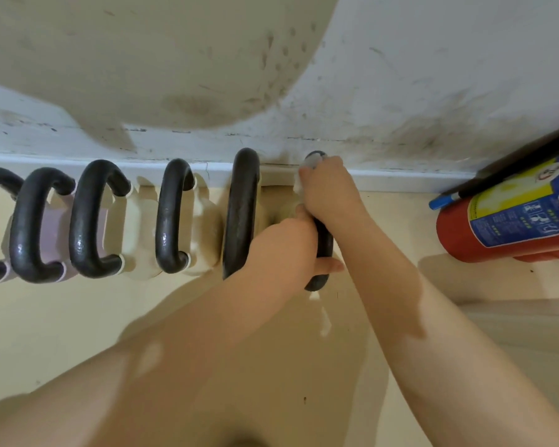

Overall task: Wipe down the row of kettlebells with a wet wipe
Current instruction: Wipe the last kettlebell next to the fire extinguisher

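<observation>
A: Which step is this?
B: The left hand (pixel 304 243) curls its fingers round the rightmost kettlebell's handle (pixel 324 253), steadying it. Farther off, by the wall, the right hand (pixel 326 185) pinches the wet wipe (pixel 309 166) against the handle's far end.
A: Next?
B: Probably drawing the wipe along the handle, then doing the other kettlebells (pixel 175 217) to the left.

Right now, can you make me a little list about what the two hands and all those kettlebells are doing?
place: floor along a scuffed white wall
kettlebells: a row, six black handles showing
being wiped: rightmost kettlebell handle
right hand: presses a white wet wipe round the far end of that handle
left hand: grips the middle of the same handle, thumb at the near side
neighbour: tall handle just left of it, untouched
nearby: red fire extinguisher lying at the right, against the wall
</observation>
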